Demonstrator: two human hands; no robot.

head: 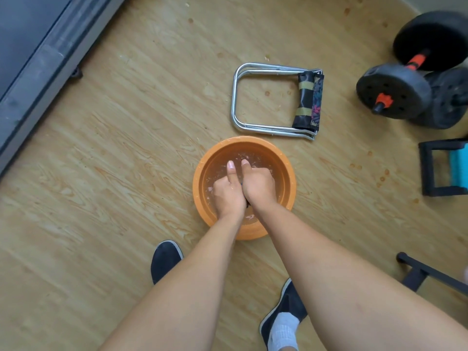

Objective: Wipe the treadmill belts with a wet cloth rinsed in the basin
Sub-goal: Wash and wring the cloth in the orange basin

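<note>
1. By my reading, you are at the rinsing step. Both your hands are down inside the orange basin (253, 141), which stands on the wooden floor (126, 148) in the lower middle of the frame, just ahead of your shoes.
2. Your left hand (226, 192) and right hand (258, 186) sit pressed side by side. The fingers are curled under into fists and the thumbs lie straight, pointing away from you. Between them they grip the cloth (247, 204).
3. The cloth is almost wholly hidden. Only a thin dark sliver shows in the seam between your hands, so its size and how wet it is cannot be read here.
4. The water (255, 158) looks shallow and clear, with pale flecks and ripples around your hands.
5. To wring well, twist your fists in opposite directions low over the water, so the runoff falls inside the basin and not on the floor.
6. Squeeze until the cloth is damp rather than dripping. A soaked cloth would likely leave puddles on the belt.
7. The basin looks like light plastic and may slide or tip, so press down over its centre, not against the wall.
8. The treadmill belt (20, 34) lies at the upper left of the frame, well apart from the basin. Carry the cloth there bunched up.
</note>
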